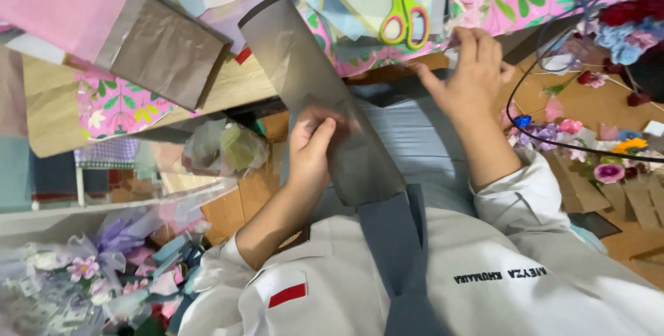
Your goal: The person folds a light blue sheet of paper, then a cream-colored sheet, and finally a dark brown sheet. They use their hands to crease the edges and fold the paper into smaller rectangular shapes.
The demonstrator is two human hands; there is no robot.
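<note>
Paper-strewn table (249, 87), scissors (403, 12), artificial flowers (609, 170)

Scissors (403, 14) and stacked paper sheets (166, 45) crowd the table; open room only above the lap.

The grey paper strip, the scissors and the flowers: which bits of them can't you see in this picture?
- Head view: the grey paper strip: the left hand covers its middle, and its lower end is lost against the grey cloth below.
- Scissors: blade tips cut off by the top edge.
- Right hand: fingertips hidden behind the sheets' edge.
- Flowers at lower left: blurred under clear wrap.
</note>
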